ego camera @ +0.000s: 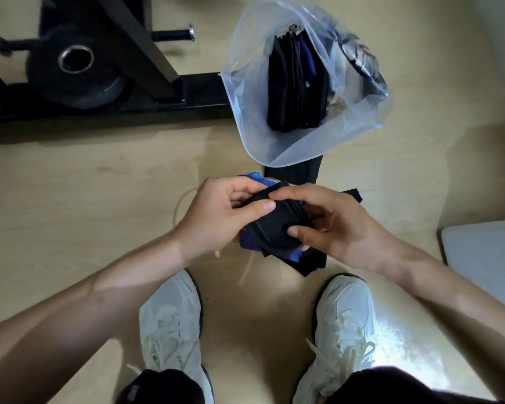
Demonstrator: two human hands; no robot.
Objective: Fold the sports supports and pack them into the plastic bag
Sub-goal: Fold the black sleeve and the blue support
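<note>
Pinching a black sports support (277,228) from either side, left hand (219,217) and right hand (333,225), plastic bag (245,112) beyond.

The black padded fabric support (274,228) sits between the left hand (225,211) and right hand (330,225), above a heap of dark supports (309,265) on the floor (99,199). Beyond the hands stands a clear plastic bag (245,112) holding folded dark supports (295,91); beyond-left, a black round weight plate (76,68).

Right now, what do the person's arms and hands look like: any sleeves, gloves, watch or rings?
Both are bare. The left hand and right hand wear no gloves, and no rings show on the fingers. The left forearm and right forearm are uncovered to the frame's edge: no sleeves, watch, bands or markings visible.
</note>
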